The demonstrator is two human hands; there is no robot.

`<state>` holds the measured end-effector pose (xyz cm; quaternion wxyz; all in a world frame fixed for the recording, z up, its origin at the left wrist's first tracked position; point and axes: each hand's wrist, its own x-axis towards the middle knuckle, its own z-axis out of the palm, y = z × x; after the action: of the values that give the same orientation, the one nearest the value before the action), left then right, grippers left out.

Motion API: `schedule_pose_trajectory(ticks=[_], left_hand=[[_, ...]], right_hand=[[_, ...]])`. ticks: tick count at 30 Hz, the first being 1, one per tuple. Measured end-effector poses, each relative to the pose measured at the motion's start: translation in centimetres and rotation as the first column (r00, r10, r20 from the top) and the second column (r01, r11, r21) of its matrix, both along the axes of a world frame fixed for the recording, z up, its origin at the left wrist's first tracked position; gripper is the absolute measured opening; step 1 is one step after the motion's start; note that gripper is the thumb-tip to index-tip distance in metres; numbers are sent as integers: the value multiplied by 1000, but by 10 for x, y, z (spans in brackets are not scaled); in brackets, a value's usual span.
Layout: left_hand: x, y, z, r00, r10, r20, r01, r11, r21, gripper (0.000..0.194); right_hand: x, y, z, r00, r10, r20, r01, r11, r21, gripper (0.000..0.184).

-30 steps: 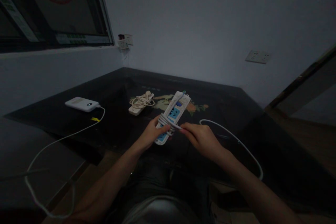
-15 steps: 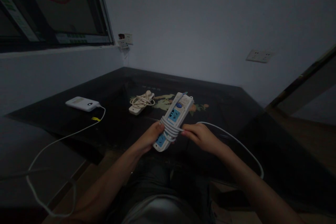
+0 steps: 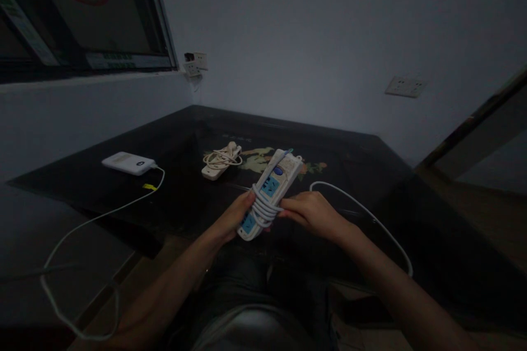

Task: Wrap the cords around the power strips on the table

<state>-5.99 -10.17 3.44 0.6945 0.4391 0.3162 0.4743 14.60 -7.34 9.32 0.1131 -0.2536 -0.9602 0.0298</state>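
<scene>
Left hand [image 3: 235,216]: grip closed on the near left side of a white oblong plastic power strip with blue sockets [image 3: 270,186], slanting over the near middle of the glossy black surface [image 3: 349,162]. Right hand [image 3: 315,213]: grip pinching a white round cord [image 3: 265,211] at the strip's right edge; several turns circle its near half. Farther, left of it: cream plastic strip [image 3: 211,173] under tangled cord. Far left on the surface: white rounded flat device [image 3: 128,163], thin white cable [image 3: 111,211] attached. Beyond, right: white wall outlet panel [image 3: 405,86].
</scene>
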Motion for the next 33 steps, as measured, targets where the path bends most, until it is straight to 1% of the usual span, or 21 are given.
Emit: schedule_pose_trajectory(ticks=[4, 7, 10, 14, 17, 21, 23, 26, 29, 33], left_hand=[[1, 1, -6, 997, -50, 61, 54, 996, -66, 67], [1, 0, -8, 994, -61, 85, 70, 993, -98, 65], [2, -1, -7, 998, -19, 60, 23, 997, -69, 67], [3, -2, -2, 1000, 23, 8, -23, 1000, 2, 74], [3, -4, 0, 999, 46, -7, -45, 999, 25, 67], [2, -3, -2, 999, 37, 28, -38, 998, 51, 60], [1, -1, -4, 999, 34, 41, -37, 996, 81, 58], [1, 1, -5, 997, 80, 22, -82, 990, 119, 56], [2, 0, -3, 995, 103, 12, -104, 989, 107, 58], [5, -3, -1, 997, 62, 35, -64, 995, 74, 64]], right_hand=[[-1, -5, -1, 997, 6, 71, -16, 990, 141, 40], [-1, -8, 2, 996, 23, 90, -37, 986, 160, 37], [0, -9, 5, 993, 15, 116, -34, 986, 163, 34], [-2, -13, 10, 983, -10, 183, -30, 976, 216, 28], [-5, -15, 11, 979, 2, 205, -52, 969, 240, 27], [-5, -13, 7, 985, 2, 172, -37, 979, 202, 31], [-3, -11, 4, 992, 1, 127, -20, 989, 143, 33], [1, -7, 2, 998, 5, 63, -8, 999, 42, 37], [3, -6, 3, 1000, 2, 23, -1, 1000, -18, 41], [4, -7, 3, 1000, -6, -24, 4, 998, -58, 43]])
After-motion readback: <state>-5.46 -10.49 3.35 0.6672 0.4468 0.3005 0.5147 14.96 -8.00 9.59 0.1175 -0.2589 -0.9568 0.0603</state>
